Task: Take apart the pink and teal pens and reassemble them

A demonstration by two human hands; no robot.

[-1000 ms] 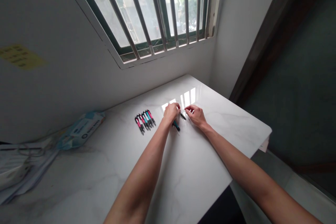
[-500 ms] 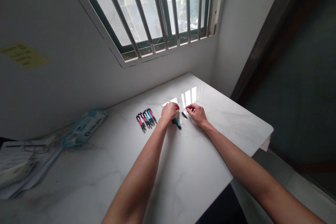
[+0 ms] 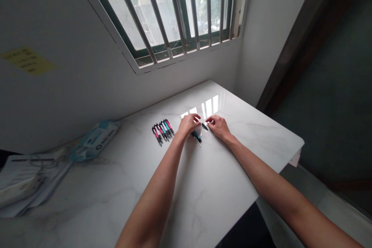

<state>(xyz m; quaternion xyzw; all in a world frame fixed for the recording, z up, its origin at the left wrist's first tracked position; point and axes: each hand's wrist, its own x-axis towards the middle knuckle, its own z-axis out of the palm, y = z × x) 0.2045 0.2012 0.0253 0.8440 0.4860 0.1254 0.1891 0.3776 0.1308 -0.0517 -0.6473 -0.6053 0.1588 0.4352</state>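
My left hand is over the table with its thumb and forefinger apart, and I see nothing between them. Under and just beside it lie a teal and black pen barrel and a thin pale rod, partly hidden by the hand. Close to the right, my right hand has its fingertips curled together in a pinch; whatever they hold is too small to make out. Between the two hands rests a short black pen part.
Several pink and teal pens lie in a row left of my hands. A blue pack of wipes sits farther left, near papers with a cable on them. The white marbled table meets the wall below a barred window.
My left thumb and forefinger have spread a little apart. My right fingers have shifted slightly. The pens and loose parts stay in place.
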